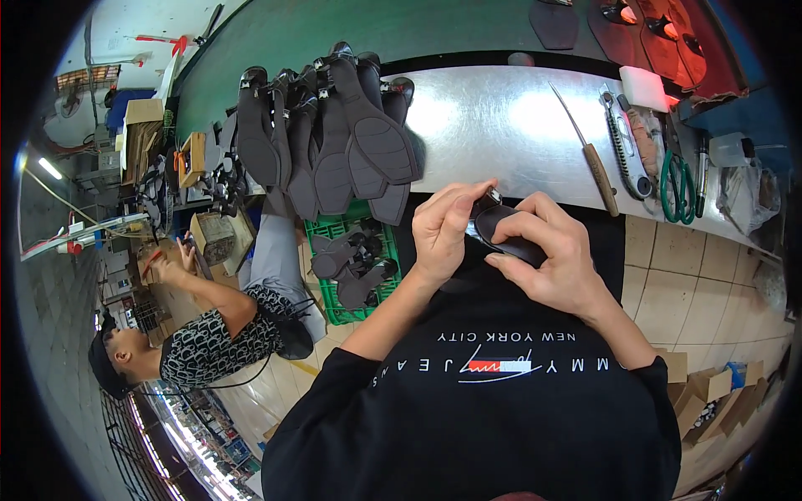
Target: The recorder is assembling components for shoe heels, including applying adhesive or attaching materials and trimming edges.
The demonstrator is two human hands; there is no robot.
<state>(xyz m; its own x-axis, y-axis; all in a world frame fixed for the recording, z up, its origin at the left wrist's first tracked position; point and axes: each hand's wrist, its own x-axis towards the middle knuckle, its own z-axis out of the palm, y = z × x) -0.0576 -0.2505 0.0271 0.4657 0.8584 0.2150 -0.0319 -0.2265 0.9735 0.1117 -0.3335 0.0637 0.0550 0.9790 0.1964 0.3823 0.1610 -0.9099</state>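
Note:
In front of my chest, at the near edge of the metal worktop, I hold a black sandal (494,224) with a small shiny buckle. The fingers of my left hand (443,231) pinch its strap beside the buckle. My right hand (545,244) is closed round the other side, thumb below and fingers over the top, covering much of it. Left of my hands, several black sandals (334,150) lie heaped at the worktop's left end, many with their soles showing. Under them, a green plastic crate (336,316) holds more black sandal parts (355,263).
On the metal worktop (493,121), to the right, lie a wooden-handled awl (598,171), a utility knife (625,150) and green-handled scissors (677,188). Sandals under red light (668,37) stand at the far right. A co-worker (225,334) works at the left. Cardboard boxes (718,392) stand at lower right.

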